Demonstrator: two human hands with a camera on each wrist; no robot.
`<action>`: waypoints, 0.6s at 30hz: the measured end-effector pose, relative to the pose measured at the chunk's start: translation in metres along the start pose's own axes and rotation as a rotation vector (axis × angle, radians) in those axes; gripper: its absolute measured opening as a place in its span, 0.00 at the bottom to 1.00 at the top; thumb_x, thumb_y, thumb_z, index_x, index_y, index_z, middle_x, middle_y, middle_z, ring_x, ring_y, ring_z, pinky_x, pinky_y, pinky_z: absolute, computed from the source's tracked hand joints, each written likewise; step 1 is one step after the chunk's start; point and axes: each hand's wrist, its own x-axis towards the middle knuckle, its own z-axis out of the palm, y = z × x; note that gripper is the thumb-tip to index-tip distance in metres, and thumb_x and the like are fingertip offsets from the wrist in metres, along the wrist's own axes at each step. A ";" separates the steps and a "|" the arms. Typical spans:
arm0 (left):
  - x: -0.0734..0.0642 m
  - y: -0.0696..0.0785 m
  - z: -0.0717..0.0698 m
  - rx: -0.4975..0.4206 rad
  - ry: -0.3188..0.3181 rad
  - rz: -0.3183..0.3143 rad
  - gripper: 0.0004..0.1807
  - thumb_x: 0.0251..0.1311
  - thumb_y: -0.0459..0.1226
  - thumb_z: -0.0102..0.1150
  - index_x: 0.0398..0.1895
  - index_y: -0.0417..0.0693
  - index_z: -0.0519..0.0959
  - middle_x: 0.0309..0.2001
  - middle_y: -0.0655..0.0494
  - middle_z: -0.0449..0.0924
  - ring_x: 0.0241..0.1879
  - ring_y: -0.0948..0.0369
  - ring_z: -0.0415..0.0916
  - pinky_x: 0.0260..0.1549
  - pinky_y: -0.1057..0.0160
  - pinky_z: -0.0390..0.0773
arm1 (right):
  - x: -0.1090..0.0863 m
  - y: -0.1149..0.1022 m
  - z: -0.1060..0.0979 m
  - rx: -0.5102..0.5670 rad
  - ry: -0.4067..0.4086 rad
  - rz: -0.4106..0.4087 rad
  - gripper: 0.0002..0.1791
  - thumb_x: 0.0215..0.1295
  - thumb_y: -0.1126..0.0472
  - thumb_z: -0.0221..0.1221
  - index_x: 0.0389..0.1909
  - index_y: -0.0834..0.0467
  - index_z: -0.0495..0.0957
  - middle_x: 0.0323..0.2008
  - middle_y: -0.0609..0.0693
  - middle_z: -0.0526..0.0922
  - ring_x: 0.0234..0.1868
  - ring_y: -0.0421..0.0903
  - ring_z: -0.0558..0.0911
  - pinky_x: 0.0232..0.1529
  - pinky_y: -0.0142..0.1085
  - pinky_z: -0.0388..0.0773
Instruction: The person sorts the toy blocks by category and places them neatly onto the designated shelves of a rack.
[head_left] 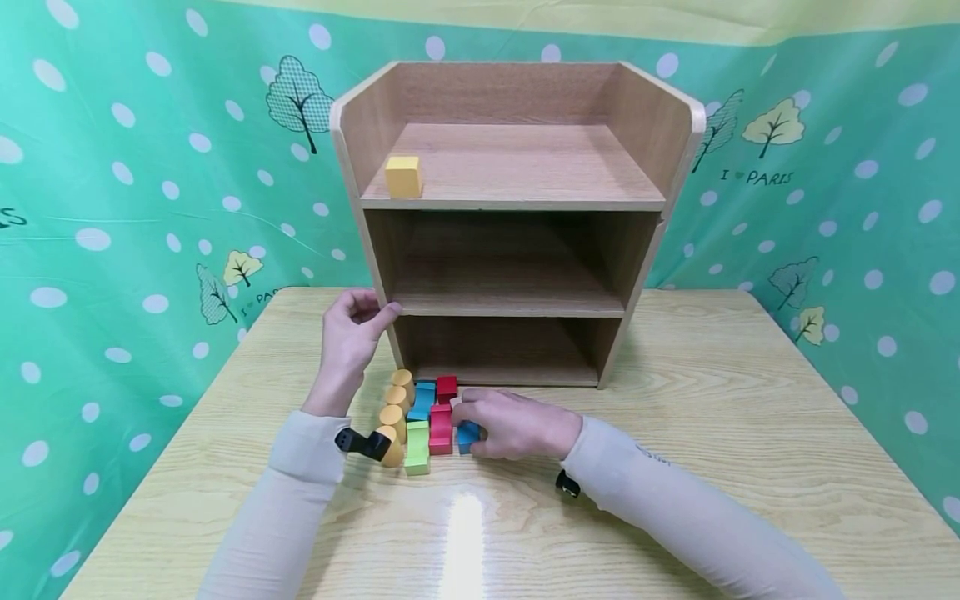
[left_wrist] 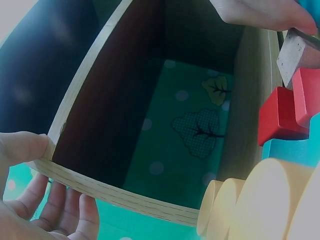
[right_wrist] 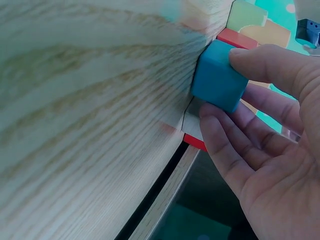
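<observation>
My left hand point(head_left: 351, 340) grips the left side panel of a small wooden shelf unit point(head_left: 517, 162), with the thumb on its front edge and the fingers behind it in the left wrist view. On the table in front, my right hand point(head_left: 521, 425) pinches a blue block point(right_wrist: 215, 75) between thumb and fingers. Beside it is a pale block point(left_wrist: 295, 55), partly hidden by the hand in the head view. To its left stand a red notched block point(head_left: 441, 432), a red block point(head_left: 447, 388), a blue notched block point(head_left: 422, 402) and a green notched block point(head_left: 417, 450).
Several yellow cylinders point(head_left: 393, 417) line the left of the group, partly behind the left wrist camera. A yellow cube point(head_left: 404, 178) sits at the left front of the top shelf. Below it are two more shelf levels. A green patterned cloth point(head_left: 150, 208) hangs around the wooden table point(head_left: 750, 400).
</observation>
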 end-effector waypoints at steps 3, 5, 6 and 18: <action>0.000 0.000 0.001 0.000 -0.001 -0.001 0.22 0.56 0.43 0.67 0.50 0.44 0.72 0.45 0.51 0.73 0.46 0.56 0.70 0.45 0.65 0.73 | 0.000 0.001 0.000 0.003 0.006 -0.008 0.23 0.54 0.57 0.69 0.52 0.52 0.79 0.43 0.43 0.75 0.39 0.37 0.72 0.41 0.25 0.74; 0.000 0.000 0.000 0.001 0.001 0.001 0.22 0.56 0.43 0.68 0.50 0.43 0.72 0.45 0.51 0.73 0.45 0.56 0.70 0.45 0.65 0.73 | -0.001 0.000 -0.001 0.004 0.010 -0.012 0.23 0.54 0.57 0.69 0.52 0.52 0.79 0.43 0.43 0.75 0.39 0.37 0.72 0.40 0.25 0.74; 0.000 0.000 0.000 0.002 0.001 0.002 0.22 0.56 0.43 0.68 0.50 0.43 0.72 0.45 0.51 0.73 0.45 0.56 0.70 0.45 0.65 0.73 | -0.001 0.000 -0.001 0.004 0.010 -0.011 0.23 0.54 0.57 0.69 0.52 0.52 0.79 0.43 0.43 0.75 0.39 0.37 0.72 0.40 0.25 0.74; 0.000 0.000 0.000 -0.003 0.001 0.010 0.21 0.56 0.42 0.68 0.49 0.44 0.73 0.44 0.52 0.74 0.45 0.57 0.70 0.43 0.66 0.73 | -0.005 -0.001 -0.010 0.028 0.019 0.008 0.22 0.55 0.58 0.67 0.53 0.51 0.78 0.47 0.43 0.75 0.43 0.38 0.73 0.44 0.27 0.76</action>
